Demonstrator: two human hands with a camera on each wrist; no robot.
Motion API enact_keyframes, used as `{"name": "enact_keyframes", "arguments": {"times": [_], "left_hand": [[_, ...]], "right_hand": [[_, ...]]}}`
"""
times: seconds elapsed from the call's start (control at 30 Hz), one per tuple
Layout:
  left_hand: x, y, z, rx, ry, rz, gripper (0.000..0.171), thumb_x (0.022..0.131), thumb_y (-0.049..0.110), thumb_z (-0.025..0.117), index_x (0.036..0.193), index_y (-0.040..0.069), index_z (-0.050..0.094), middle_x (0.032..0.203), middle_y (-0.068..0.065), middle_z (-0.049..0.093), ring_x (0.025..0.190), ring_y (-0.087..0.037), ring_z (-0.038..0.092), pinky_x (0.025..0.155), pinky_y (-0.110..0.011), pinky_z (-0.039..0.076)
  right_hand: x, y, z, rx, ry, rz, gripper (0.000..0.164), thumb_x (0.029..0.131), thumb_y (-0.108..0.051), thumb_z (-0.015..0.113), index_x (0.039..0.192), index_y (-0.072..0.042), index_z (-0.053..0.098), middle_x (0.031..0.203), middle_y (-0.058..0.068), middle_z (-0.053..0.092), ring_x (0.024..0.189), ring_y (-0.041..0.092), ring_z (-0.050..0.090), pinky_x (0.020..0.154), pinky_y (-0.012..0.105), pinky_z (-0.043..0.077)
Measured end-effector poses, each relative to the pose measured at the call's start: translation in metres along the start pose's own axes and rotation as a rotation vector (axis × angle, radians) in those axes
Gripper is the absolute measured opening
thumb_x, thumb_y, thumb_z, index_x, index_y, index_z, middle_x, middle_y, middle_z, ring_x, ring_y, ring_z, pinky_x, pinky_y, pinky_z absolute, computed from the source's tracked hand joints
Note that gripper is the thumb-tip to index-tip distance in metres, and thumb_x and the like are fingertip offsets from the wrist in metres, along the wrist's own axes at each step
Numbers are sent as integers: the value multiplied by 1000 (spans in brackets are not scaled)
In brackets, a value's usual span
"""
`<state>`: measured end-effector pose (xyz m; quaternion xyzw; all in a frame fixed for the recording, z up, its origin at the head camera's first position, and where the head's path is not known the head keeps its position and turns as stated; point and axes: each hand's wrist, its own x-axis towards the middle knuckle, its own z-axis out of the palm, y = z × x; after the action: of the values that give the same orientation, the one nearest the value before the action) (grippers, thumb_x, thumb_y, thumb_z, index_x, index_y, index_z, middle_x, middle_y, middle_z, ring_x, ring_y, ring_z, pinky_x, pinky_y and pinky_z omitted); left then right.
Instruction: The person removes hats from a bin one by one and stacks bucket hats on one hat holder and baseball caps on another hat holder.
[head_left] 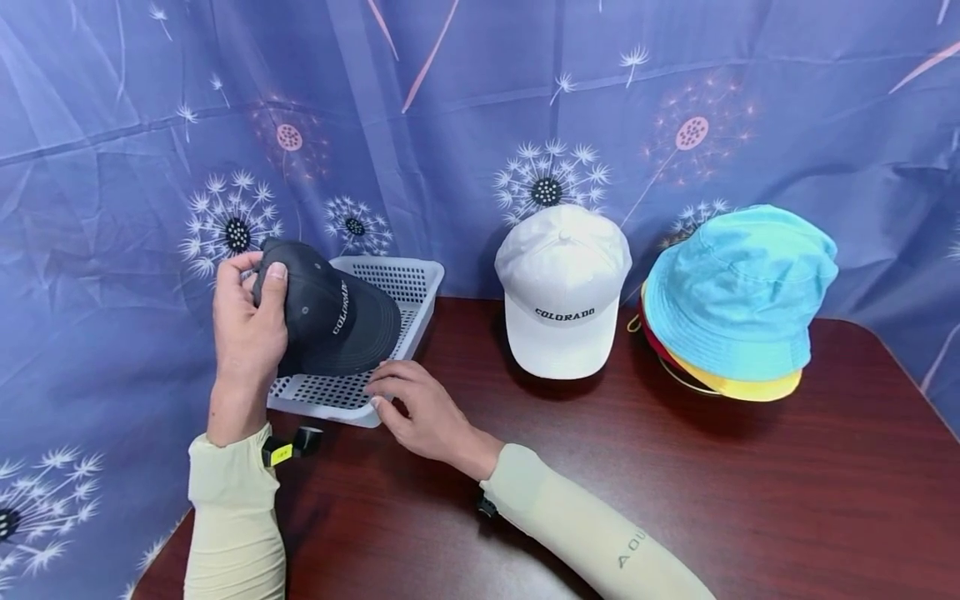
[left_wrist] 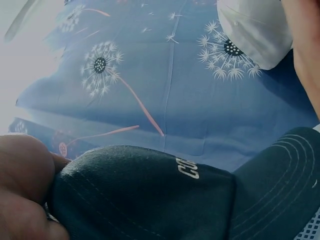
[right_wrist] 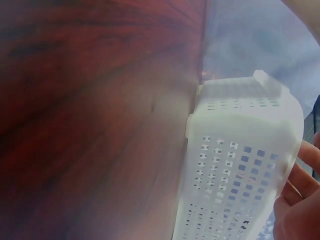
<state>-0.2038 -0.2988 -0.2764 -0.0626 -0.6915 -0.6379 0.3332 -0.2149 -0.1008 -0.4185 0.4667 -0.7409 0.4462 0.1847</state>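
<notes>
My left hand [head_left: 251,325] grips a dark cap [head_left: 315,312] by the back of its crown, thumb on top. The cap has "COLORADO" in white letters and its brim points right. It is above a white perforated basket [head_left: 416,333] at the left of the table. In the left wrist view the dark cap [left_wrist: 130,195] fills the lower part, with fingers at its left end. My right hand [head_left: 423,408] is at the basket's near right rim, fingers loosely bent. The right wrist view shows those fingers [right_wrist: 300,182] beside the basket's rim [right_wrist: 292,165]; contact is hard to tell.
A white cap [head_left: 566,283] with "COLORADO" lettering stands mid-table. To its right sits a stack of bucket hats, a light blue hat [head_left: 738,292] on top and a yellow hat [head_left: 765,385] under it. A blue dandelion-print cloth [head_left: 465,150] hangs behind the reddish-brown table [head_left: 600,467].
</notes>
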Motion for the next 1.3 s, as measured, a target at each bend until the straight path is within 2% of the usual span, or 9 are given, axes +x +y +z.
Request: {"name": "enact_keyframes", "arguments": {"times": [0.3, 0.53, 0.77, 0.93, 1.1, 1.3], "left_hand": [[-3, 2, 4, 12, -22, 29, 25, 109, 18, 60, 130, 9, 50, 102, -7, 75, 72, -12, 76, 65, -21, 61], [-7, 5, 8, -21, -52, 30, 25, 109, 18, 59, 130, 9, 50, 104, -8, 74, 73, -12, 76, 66, -22, 61], [-12, 3, 16, 26, -113, 91, 26, 110, 16, 56, 134, 7, 50, 101, -3, 75, 72, -11, 75, 65, -21, 60], [-16, 4, 23, 41, -139, 94, 25, 111, 15, 56, 134, 7, 51, 104, -1, 75, 75, -10, 75, 68, -21, 60], [-22, 5, 31, -9, -178, 70, 26, 111, 16, 55, 135, 7, 50, 105, -4, 75, 76, -12, 76, 68, -23, 62], [-30, 6, 42, -85, -219, 51, 25, 112, 15, 54, 135, 8, 48, 108, -6, 76, 78, -14, 77, 68, -26, 63]], "right_hand": [[0, 0, -11, -1, 113, 5, 19, 101, -8, 67, 119, -4, 73, 119, 6, 70, 117, 19, 63, 107, 27, 48], [1, 4, -21, -1, 235, 17, 17, 97, -3, 69, 114, -5, 68, 110, 5, 68, 107, 19, 62, 99, 29, 50], [-1, 8, -29, 32, 311, 143, 20, 95, -4, 69, 114, -1, 63, 110, 10, 63, 104, 23, 61, 93, 36, 54], [-5, 9, -38, 84, 336, 276, 27, 97, -7, 69, 120, 1, 59, 111, 13, 59, 96, 27, 63, 84, 40, 56], [-9, 11, -49, 96, 364, 343, 30, 97, -8, 69, 123, 1, 57, 112, 13, 54, 90, 26, 61, 78, 34, 55], [-18, 12, -61, 168, 383, 380, 38, 98, -7, 69, 131, 2, 53, 120, 16, 49, 94, 29, 60, 76, 39, 57]]}}
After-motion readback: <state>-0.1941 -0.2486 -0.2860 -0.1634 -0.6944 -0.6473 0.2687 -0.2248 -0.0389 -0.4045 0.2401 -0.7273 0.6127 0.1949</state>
